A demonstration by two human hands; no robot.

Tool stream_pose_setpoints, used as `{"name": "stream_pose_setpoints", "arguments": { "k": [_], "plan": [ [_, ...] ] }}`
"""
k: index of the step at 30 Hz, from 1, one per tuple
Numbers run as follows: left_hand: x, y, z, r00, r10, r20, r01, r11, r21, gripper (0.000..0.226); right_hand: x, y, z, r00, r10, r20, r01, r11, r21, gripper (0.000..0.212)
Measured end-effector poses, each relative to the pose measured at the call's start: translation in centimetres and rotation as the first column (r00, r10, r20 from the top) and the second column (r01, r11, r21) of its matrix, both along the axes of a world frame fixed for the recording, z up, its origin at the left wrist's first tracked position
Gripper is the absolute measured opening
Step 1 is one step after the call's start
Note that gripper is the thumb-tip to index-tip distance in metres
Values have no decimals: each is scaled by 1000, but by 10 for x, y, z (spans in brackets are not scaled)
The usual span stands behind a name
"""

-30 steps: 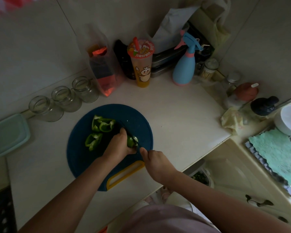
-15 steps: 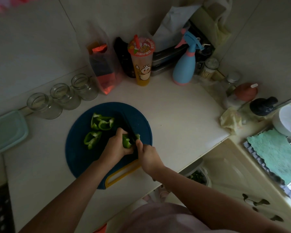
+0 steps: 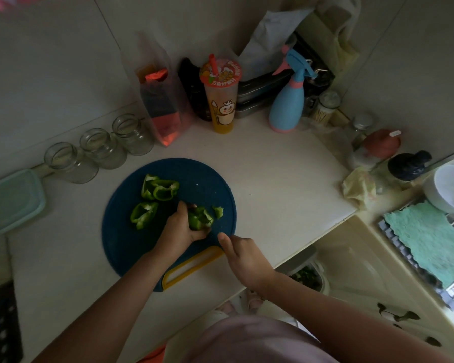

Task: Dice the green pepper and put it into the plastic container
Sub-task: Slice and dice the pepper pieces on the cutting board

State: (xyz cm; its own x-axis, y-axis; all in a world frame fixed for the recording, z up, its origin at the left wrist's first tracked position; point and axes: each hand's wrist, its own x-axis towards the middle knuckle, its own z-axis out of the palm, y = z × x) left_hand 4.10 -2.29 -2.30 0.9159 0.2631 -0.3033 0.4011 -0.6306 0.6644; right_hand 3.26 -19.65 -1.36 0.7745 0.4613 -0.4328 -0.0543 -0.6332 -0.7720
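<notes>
Pepper piece point(image 3: 200, 219) (in left hand point(image 3: 180, 229))

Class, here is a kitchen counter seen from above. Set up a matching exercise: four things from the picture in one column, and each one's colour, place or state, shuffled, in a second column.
Column A
1. cutting board
2. spray bottle
3. glass jars
4. left hand

Column B
a. light blue with pink trim
b. in a row along the wall, left of the board
c. dark blue and round, with a yellow handle
d. gripping a green pepper piece on the board

Pairs: 1-c, 2-a, 3-b, 4-d
</notes>
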Motion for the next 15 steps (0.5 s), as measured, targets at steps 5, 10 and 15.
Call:
{"name": "stream_pose_setpoints", "arguments": {
  "k": [5, 10, 15],
  "plan": [
    [0, 0, 2, 999, -17, -38, 18, 1000, 23, 80, -5, 2, -8, 997, 45, 68, -41, 998, -56, 49],
    [-1, -5, 6, 999, -8, -37, 8, 1000, 15, 92, -7, 4, -11, 985, 89, 144, -64, 983, -175, 57],
    [-2, -6, 8, 999, -3, -42, 4, 1000, 5, 95, -9, 6, -5, 975, 132, 179, -80, 959, -273, 54]
  ]
}}
